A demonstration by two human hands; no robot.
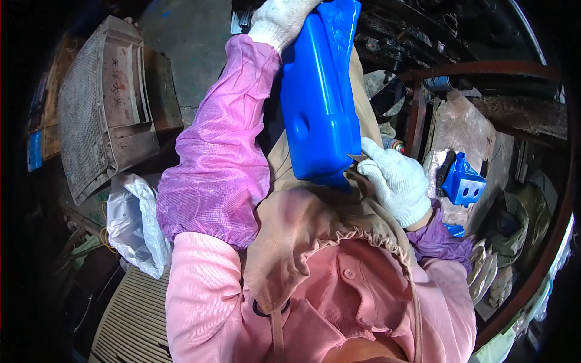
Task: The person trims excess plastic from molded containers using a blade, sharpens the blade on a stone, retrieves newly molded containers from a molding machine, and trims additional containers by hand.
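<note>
A glossy blue moulded plastic part (318, 115), long and box-shaped with a round dimple, lies tilted over my lap on a tan apron (284, 230). Thin, crinkled blue flash (342, 33) runs along its far right edge. My left hand (279, 21), in a white knit glove, is closed on the part's far end, and its fingertips are partly out of view. By the near right corner, my gloved right hand (396, 184) pinches a small pointed knife blade (358, 158). The blade's tip meets the part's edge; any handle is hidden in the fingers.
At the right, a smaller blue plastic piece (465, 186) with two holes rests near a rusty metal frame (417, 118). A spray can (396, 146) lies behind my right hand. Leftward are a worn grey crate (115, 91), a white plastic sack (136, 227) and a slatted seat (136, 314).
</note>
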